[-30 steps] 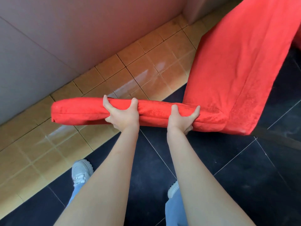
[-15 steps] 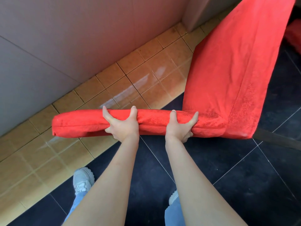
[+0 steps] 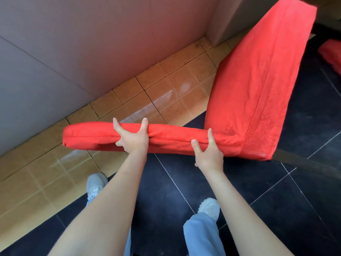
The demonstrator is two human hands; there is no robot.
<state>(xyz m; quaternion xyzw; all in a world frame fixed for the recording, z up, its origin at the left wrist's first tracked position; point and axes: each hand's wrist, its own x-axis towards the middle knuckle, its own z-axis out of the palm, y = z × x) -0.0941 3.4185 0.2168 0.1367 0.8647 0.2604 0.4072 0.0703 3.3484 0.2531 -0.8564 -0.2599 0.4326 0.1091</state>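
Note:
A long red cushion [image 3: 258, 85] in a velvety cover is bent in an L, its near edge lifted off the floor and running left to right in front of me. My left hand [image 3: 132, 137] grips that near edge around its middle, fingers wrapped over the top. My right hand [image 3: 207, 154] holds the same edge further right, near the bend, with index finger and thumb spread against the fabric. The far part of the cushion rises up and away to the upper right.
A pinkish-grey wall [image 3: 92, 43] stands to the left with a strip of tan tiles [image 3: 166, 93] along its base. Dark floor tiles [image 3: 276, 191] lie under my feet [image 3: 209, 207]. Another red cushion [image 3: 332, 54] lies at the right edge.
The cushion's near edge has dropped a little and tilted down to the right. My right hand has slid lower on the edge and further from my left hand.

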